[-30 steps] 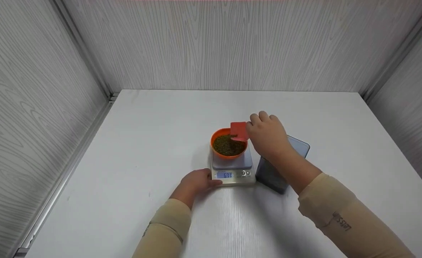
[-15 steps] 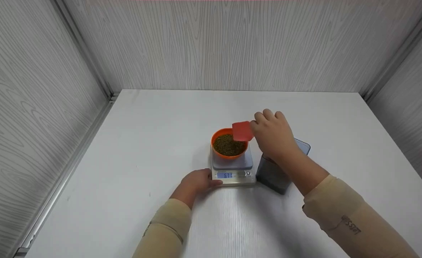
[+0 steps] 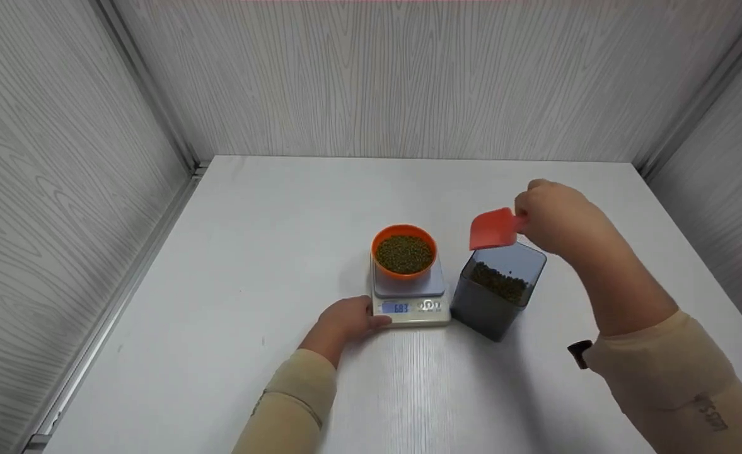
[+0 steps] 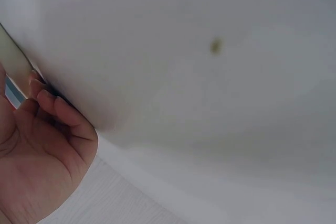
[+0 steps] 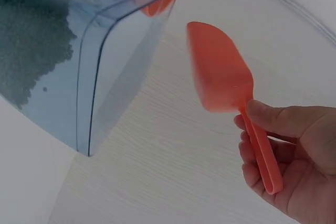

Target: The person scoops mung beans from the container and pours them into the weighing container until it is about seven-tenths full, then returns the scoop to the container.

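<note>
My right hand [image 3: 563, 217] grips a red scoop [image 3: 494, 229] by its handle, above the back of a clear square container [image 3: 485, 310] that holds small dark green grains [image 3: 498, 282]. In the right wrist view the scoop's blade [image 5: 220, 69] is beside the container wall [image 5: 123, 72]. An orange bowl [image 3: 380, 239] with similar greenish grains [image 3: 404, 255] stands on a digital kitchen scale [image 3: 437, 318] with a lit display. My left hand [image 3: 347, 320] holds the scale's near left corner, thumb along its front; in the left wrist view its fingers [image 4: 71, 116] curl at the edge.
The white table [image 3: 251, 239] carries the scale and, close to its right, the container. Wood-grain panels [image 3: 371, 82] rise at the back and both sides. A small blurred greenish speck [image 4: 216, 46] shows in the left wrist view.
My right hand has moved the scoop rightward from the orange bowl to above the clear container, uncovering the grains inside. The display digits have changed. My left hand stays at the scale.
</note>
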Demonstrator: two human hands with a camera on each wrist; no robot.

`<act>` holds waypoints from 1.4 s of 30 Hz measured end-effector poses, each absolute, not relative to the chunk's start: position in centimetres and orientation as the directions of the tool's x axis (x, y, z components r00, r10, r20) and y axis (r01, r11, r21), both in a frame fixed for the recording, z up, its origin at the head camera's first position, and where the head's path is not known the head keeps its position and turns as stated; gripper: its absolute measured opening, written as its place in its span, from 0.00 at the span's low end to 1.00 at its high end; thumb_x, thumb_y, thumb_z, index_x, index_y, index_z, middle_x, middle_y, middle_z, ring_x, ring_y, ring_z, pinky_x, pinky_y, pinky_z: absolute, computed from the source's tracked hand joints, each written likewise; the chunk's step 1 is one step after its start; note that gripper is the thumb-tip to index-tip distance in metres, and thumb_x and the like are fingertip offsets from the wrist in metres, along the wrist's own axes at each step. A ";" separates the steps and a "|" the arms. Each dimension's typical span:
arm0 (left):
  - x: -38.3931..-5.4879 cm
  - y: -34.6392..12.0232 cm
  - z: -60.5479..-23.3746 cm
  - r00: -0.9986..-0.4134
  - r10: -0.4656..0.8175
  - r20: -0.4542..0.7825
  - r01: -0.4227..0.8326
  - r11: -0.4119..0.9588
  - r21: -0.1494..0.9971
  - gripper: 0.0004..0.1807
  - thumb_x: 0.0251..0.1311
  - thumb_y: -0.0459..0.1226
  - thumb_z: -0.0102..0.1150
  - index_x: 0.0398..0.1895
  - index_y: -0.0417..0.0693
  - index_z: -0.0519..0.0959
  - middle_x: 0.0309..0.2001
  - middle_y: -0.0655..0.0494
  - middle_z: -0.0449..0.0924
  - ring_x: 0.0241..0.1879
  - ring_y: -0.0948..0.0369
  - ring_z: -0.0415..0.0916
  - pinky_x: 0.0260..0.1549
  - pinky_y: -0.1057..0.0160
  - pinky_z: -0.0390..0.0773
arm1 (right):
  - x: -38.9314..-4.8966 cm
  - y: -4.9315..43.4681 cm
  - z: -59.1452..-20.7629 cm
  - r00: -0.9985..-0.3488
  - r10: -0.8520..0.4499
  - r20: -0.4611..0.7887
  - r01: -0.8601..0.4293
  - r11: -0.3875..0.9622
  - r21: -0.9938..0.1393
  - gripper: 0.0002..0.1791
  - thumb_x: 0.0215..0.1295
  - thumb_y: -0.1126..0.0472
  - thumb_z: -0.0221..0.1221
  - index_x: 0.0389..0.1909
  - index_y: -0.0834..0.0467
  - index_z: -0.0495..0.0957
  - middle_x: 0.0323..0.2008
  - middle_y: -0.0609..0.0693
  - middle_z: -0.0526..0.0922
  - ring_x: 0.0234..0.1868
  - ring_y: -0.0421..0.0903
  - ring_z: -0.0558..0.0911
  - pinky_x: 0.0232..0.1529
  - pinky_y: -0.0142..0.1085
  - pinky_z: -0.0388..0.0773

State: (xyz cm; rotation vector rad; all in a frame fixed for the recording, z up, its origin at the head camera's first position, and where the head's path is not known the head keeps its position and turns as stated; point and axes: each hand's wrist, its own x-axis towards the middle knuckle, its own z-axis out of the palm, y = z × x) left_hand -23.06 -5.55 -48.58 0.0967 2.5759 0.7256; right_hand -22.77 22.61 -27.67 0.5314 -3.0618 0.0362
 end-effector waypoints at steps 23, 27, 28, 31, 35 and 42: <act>-23.1 -5.6 -48.6 -0.890 0.202 -0.409 -0.062 0.834 0.548 0.26 0.52 0.57 0.58 0.49 0.53 0.74 0.49 0.56 0.76 0.51 0.56 0.70 0.57 0.53 0.64 | -22.8 21.5 -34.6 -0.871 -0.292 -0.396 -0.357 0.929 0.101 0.05 0.55 0.67 0.57 0.23 0.63 0.74 0.21 0.52 0.72 0.25 0.47 0.67 0.28 0.39 0.71; -23.1 -5.7 -48.7 -0.891 0.202 -0.407 -0.058 0.838 0.543 0.26 0.52 0.58 0.57 0.48 0.53 0.74 0.47 0.55 0.76 0.49 0.56 0.71 0.56 0.53 0.65 | -23.0 21.7 -35.8 -0.873 -0.308 -0.379 -0.370 0.924 0.101 0.09 0.57 0.61 0.57 0.25 0.64 0.75 0.23 0.52 0.74 0.26 0.48 0.68 0.32 0.42 0.74; -23.1 -5.7 -48.7 -0.892 0.202 -0.404 -0.057 0.837 0.544 0.26 0.51 0.58 0.57 0.48 0.53 0.74 0.47 0.56 0.76 0.49 0.56 0.71 0.56 0.53 0.65 | -23.1 21.8 -36.0 -0.872 -0.314 -0.376 -0.376 0.921 0.103 0.10 0.57 0.60 0.57 0.25 0.64 0.75 0.23 0.52 0.74 0.26 0.48 0.68 0.32 0.43 0.74; -23.1 -5.7 -48.7 -0.896 0.206 -0.393 -0.045 0.840 0.541 0.25 0.51 0.58 0.58 0.46 0.53 0.75 0.45 0.56 0.77 0.47 0.57 0.72 0.54 0.53 0.66 | -23.3 22.1 -36.4 -0.864 -0.337 -0.373 -0.400 0.911 0.103 0.11 0.59 0.59 0.55 0.25 0.64 0.75 0.23 0.52 0.73 0.25 0.47 0.68 0.31 0.42 0.73; -23.1 -5.7 -48.7 -0.898 0.208 -0.387 -0.034 0.845 0.534 0.23 0.51 0.57 0.58 0.44 0.53 0.75 0.44 0.57 0.77 0.44 0.58 0.71 0.53 0.53 0.67 | -23.5 22.5 -36.7 -0.858 -0.355 -0.371 -0.419 0.902 0.105 0.10 0.60 0.61 0.56 0.25 0.65 0.76 0.22 0.51 0.72 0.24 0.46 0.67 0.29 0.40 0.72; -23.2 -5.6 -48.9 -0.894 0.212 -0.394 -0.036 0.843 0.536 0.25 0.51 0.58 0.57 0.46 0.54 0.75 0.44 0.57 0.77 0.45 0.58 0.71 0.54 0.53 0.66 | -23.9 22.8 -37.6 -0.886 -0.334 -0.322 -0.375 0.924 0.071 0.06 0.56 0.68 0.54 0.31 0.67 0.77 0.26 0.56 0.74 0.28 0.49 0.71 0.31 0.43 0.74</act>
